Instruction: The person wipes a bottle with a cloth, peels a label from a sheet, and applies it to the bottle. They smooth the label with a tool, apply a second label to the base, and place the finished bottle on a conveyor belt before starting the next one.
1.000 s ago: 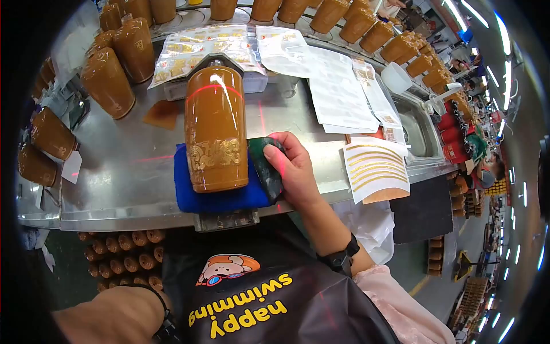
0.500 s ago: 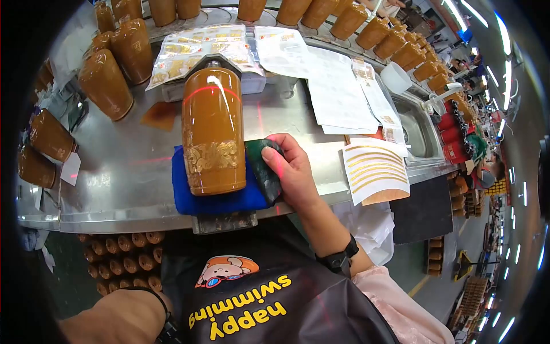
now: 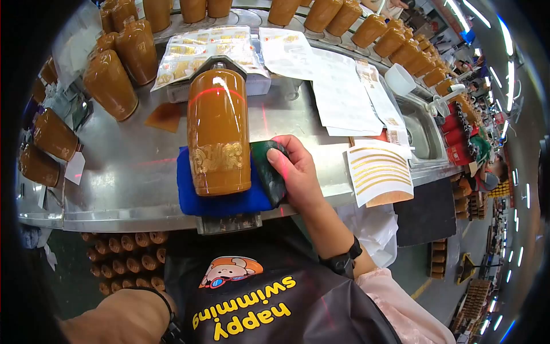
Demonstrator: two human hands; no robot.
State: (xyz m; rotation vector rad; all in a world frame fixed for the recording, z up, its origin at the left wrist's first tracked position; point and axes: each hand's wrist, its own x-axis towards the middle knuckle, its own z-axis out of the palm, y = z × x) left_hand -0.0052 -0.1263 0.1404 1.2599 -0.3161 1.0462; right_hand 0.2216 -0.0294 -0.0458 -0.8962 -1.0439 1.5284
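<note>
From the head camera, the right hand (image 3: pixel 295 175) reaches forward, wrist bent, fingers curled tight around a dark green pad (image 3: pixel 266 169) pressed to the side of the brown bottle (image 3: pixel 219 132). The bottle lies on a blue cloth (image 3: pixel 220 200) at the desk (image 3: pixel 126 172) edge. The left forearm (image 3: pixel 114 318) hangs low; its hand is hidden, so I cannot tell its grip.

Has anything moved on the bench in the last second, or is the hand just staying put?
Nothing visibly moved. The right hand still holds the dark green pad right beside the brown bottle, which still lies on the blue cloth.
</note>
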